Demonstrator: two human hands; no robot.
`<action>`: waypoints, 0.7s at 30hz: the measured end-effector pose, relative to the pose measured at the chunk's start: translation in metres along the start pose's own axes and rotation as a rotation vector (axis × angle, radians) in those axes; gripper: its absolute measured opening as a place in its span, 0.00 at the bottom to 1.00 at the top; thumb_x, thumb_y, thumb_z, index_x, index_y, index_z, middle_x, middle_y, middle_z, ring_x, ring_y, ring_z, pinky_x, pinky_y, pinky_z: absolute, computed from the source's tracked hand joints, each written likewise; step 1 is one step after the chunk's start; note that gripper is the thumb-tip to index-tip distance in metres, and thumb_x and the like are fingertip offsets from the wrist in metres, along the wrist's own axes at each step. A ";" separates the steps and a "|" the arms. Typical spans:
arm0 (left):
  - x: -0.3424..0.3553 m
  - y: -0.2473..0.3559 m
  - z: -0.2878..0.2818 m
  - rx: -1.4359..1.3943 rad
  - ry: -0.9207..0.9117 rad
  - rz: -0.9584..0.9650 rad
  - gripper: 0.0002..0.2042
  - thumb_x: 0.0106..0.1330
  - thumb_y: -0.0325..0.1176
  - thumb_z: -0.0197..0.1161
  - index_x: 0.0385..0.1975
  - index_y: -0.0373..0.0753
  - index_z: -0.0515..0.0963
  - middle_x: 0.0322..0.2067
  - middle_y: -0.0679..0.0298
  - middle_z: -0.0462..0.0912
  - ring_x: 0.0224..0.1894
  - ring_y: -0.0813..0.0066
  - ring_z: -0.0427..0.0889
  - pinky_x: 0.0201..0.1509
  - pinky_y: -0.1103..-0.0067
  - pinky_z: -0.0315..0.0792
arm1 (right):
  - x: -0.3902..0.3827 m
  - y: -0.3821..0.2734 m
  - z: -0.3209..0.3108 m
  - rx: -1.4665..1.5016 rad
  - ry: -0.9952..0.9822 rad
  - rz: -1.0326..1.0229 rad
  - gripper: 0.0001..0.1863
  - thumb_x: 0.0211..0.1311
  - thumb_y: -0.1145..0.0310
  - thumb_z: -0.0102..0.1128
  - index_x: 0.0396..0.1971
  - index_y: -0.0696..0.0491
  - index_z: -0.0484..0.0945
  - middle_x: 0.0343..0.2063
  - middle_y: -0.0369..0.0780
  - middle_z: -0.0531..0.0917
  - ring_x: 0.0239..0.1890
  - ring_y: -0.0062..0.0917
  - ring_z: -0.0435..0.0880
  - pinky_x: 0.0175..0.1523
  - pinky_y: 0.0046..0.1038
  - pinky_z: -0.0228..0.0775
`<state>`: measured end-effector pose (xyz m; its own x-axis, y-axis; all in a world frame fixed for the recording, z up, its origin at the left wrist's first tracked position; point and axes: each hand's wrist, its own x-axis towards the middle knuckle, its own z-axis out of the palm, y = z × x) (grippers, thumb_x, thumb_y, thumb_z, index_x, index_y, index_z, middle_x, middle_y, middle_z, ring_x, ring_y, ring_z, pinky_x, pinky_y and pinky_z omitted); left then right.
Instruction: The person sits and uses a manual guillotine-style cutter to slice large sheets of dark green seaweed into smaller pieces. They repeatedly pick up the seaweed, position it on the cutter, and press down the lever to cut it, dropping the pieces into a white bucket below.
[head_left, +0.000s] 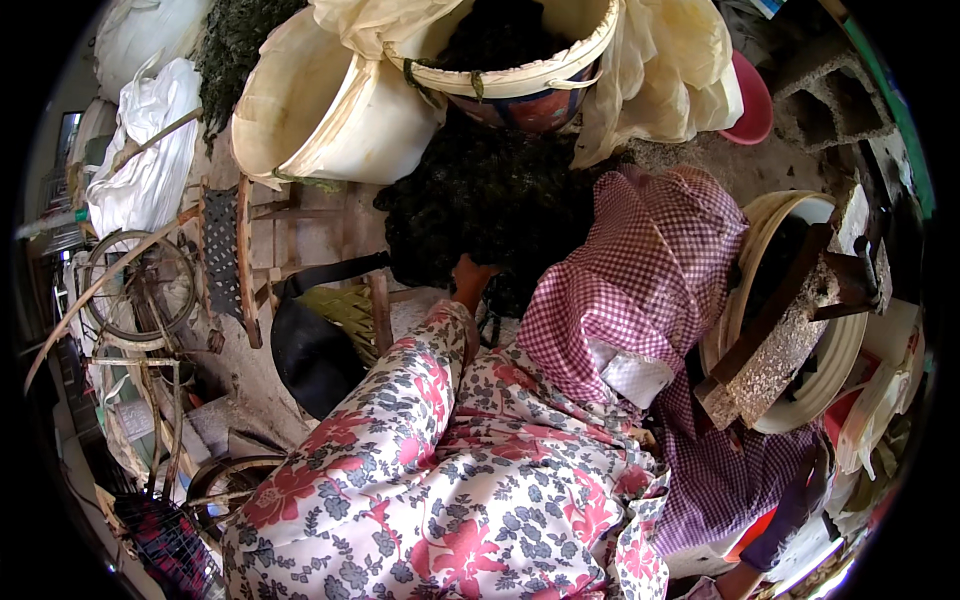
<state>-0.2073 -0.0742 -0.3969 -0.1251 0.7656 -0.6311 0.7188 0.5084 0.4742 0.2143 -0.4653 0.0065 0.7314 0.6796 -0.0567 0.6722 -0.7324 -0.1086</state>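
**Clutter being ranged along both sides**

At the left, a bicycle wheel (pixel 143 290) is being crossed by a long thin pole (pixel 75 303). Above the wheel, a white plastic bag (pixel 145 170) is being shown bunched and creased. Nearer the middle, a dark strip with pale spots (pixel 220 250) is being flanked by a wooden rail (pixel 246 260). At upper right, a hollow concrete block (pixel 835 103) is being bordered by a green edge (pixel 893 110), and a pink basin (pixel 752 100) is being partly hidden.
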 end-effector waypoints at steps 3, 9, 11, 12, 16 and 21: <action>0.014 0.008 0.001 -0.217 -0.110 -0.004 0.22 0.46 0.40 0.69 0.35 0.30 0.74 0.27 0.54 0.78 0.27 0.63 0.77 0.29 0.69 0.69 | 0.001 -0.014 -0.001 0.101 0.024 0.058 0.12 0.62 0.74 0.46 0.44 0.61 0.73 0.44 0.46 0.76 0.48 0.34 0.74 0.55 0.29 0.62; -0.095 0.192 -0.077 -0.616 -0.343 0.318 0.11 0.59 0.36 0.58 0.22 0.33 0.74 0.16 0.61 0.74 0.17 0.75 0.73 0.19 0.79 0.64 | -0.007 -0.027 0.005 0.117 0.186 -0.114 0.09 0.59 0.77 0.49 0.39 0.60 0.75 0.40 0.44 0.78 0.43 0.32 0.77 0.50 0.28 0.67; -0.115 0.224 -0.095 -0.493 -0.381 0.450 0.12 0.61 0.37 0.56 0.22 0.33 0.74 0.14 0.63 0.73 0.16 0.77 0.71 0.18 0.79 0.64 | 0.000 -0.049 0.001 0.128 0.203 -0.126 0.09 0.58 0.77 0.50 0.39 0.59 0.75 0.40 0.44 0.78 0.43 0.32 0.77 0.49 0.28 0.68; -0.129 0.236 -0.104 -0.568 -0.411 0.398 0.14 0.62 0.40 0.56 0.23 0.33 0.74 0.13 0.65 0.72 0.14 0.79 0.69 0.16 0.81 0.62 | 0.007 -0.061 0.003 0.175 0.255 -0.155 0.09 0.57 0.77 0.50 0.37 0.58 0.76 0.39 0.44 0.79 0.42 0.33 0.78 0.47 0.28 0.69; -0.138 0.278 -0.157 -0.946 -0.564 0.316 0.18 0.63 0.44 0.55 0.27 0.31 0.72 0.15 0.66 0.69 0.12 0.82 0.63 0.14 0.87 0.58 | 0.016 -0.102 -0.006 0.163 0.277 -0.198 0.09 0.54 0.77 0.53 0.36 0.57 0.77 0.37 0.43 0.79 0.40 0.32 0.78 0.45 0.28 0.69; -0.169 0.330 -0.216 -1.109 -0.848 0.476 0.16 0.62 0.42 0.55 0.29 0.33 0.71 0.15 0.69 0.66 0.13 0.84 0.61 0.18 0.87 0.58 | 0.027 -0.145 -0.005 0.193 0.336 -0.349 0.06 0.51 0.74 0.56 0.30 0.55 0.79 0.34 0.39 0.80 0.35 0.32 0.79 0.40 0.28 0.70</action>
<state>-0.0969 0.0493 -0.0014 0.6774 0.6875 -0.2617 -0.3517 0.6151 0.7056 0.1371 -0.3404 0.0257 0.4852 0.8080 0.3342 0.8724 -0.4217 -0.2471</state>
